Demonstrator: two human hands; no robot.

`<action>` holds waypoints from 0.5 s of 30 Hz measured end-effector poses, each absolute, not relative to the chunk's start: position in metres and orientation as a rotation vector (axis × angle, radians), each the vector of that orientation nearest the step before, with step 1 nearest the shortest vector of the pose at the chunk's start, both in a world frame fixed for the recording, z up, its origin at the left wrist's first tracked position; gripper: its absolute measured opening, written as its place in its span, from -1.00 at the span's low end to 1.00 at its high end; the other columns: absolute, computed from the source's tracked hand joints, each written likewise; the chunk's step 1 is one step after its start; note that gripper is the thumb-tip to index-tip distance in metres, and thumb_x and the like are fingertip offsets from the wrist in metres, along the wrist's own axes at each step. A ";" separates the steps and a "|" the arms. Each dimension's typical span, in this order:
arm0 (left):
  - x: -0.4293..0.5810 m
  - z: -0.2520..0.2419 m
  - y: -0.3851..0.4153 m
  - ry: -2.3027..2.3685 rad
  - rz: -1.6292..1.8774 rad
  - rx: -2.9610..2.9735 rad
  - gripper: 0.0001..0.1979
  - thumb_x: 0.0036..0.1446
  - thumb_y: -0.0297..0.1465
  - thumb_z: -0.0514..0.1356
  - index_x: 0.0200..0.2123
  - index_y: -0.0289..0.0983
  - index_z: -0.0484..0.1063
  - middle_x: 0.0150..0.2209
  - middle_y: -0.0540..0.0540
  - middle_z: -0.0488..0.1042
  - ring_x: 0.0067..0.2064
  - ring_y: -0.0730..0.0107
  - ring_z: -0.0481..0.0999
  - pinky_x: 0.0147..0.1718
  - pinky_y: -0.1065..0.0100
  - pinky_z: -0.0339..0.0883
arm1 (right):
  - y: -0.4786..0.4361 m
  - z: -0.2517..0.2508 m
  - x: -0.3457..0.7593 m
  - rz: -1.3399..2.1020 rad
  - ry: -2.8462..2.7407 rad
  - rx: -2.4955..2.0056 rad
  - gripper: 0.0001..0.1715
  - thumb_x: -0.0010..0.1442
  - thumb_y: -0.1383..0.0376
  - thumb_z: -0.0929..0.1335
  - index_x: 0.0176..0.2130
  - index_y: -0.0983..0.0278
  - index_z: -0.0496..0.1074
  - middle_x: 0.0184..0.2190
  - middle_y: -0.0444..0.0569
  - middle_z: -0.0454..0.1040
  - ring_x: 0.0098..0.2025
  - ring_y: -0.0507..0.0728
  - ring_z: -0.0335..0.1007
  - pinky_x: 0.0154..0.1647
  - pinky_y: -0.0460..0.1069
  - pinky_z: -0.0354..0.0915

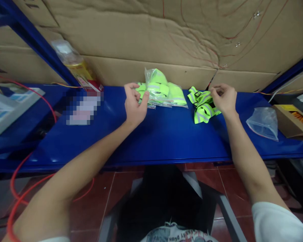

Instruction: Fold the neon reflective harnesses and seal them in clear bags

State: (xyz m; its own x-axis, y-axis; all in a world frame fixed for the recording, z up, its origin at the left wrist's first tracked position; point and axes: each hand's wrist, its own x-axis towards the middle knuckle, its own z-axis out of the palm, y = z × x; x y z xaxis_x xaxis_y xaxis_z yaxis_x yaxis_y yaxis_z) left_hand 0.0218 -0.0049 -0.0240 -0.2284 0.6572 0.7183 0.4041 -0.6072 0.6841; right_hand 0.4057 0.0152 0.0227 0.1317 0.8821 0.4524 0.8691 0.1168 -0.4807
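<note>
Several neon-yellow reflective straps in clear plastic bags [158, 89] lie in a pile at the back of the blue table. My left hand [136, 102] is at the pile's left end, its fingers curled and the thumb apart from them. To the right, a loose neon-yellow reflective strap [203, 112] with grey stripes and a black buckle lies bunched up. My right hand [224, 97] is closed in a pinch at the right side of this bunch, and its fingertips partly hide the place where they grip.
An empty clear zip bag [264, 122] lies at the right, beside an open cardboard box [293, 119]. At the left stands a clear bottle [77, 65] near a blurred-out patch. Cardboard [141, 40] walls the back, and a red hose [12, 188] loops at the left.
</note>
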 end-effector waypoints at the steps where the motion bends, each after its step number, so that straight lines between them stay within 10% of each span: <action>1: 0.024 -0.022 -0.007 1.258 1.969 1.849 -0.52 0.33 0.02 0.36 0.03 -0.12 0.28 -0.42 0.11 0.15 -0.45 0.44 0.19 -0.40 0.31 0.13 | 0.014 0.024 0.406 0.046 -1.690 -1.767 -0.30 0.37 -0.25 0.31 0.05 0.25 0.58 -0.17 0.21 0.67 -0.08 0.44 0.65 0.08 0.35 0.48; 9: 0.032 -0.017 -0.020 1.049 1.898 2.126 -0.56 0.39 0.07 0.26 0.02 -0.14 0.32 -0.34 0.03 0.23 -0.38 0.40 0.26 -0.36 0.28 0.23 | 0.004 0.037 0.409 0.733 -1.876 -1.717 -0.32 0.19 -0.15 0.49 0.14 0.10 0.35 -0.15 0.04 0.65 0.01 0.43 0.56 0.18 0.40 0.42; 15: 0.034 -0.025 -0.017 1.005 1.841 2.160 -0.69 0.41 -0.08 0.30 -0.04 -0.15 0.37 -0.31 0.01 0.33 -0.35 0.40 0.34 -0.34 0.28 0.29 | -0.002 0.045 0.409 0.850 -2.339 -1.490 -0.16 -0.18 -0.18 0.67 0.00 0.12 0.57 0.03 0.00 0.64 0.08 0.35 0.55 0.11 0.21 0.48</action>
